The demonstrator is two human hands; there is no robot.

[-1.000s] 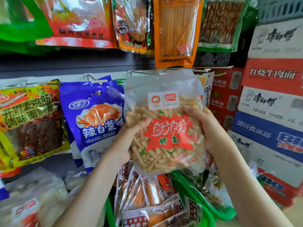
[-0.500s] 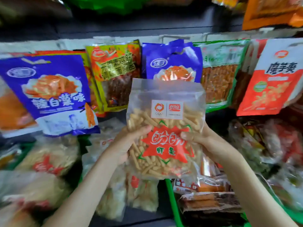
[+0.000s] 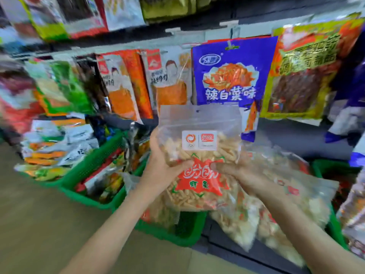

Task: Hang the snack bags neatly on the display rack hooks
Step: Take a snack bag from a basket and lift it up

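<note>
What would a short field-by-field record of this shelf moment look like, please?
held item: clear shrimp-stick snack bag, upright, label facing the camera
left hand: left hand grips the bag's left edge, thumb on the front
right hand: right hand grips the bag's right side, thumb on the front
hanging state: not on a hook yet
behind it: blue snack bag hanging on the rack
below: green baskets holding loose packets
</note>
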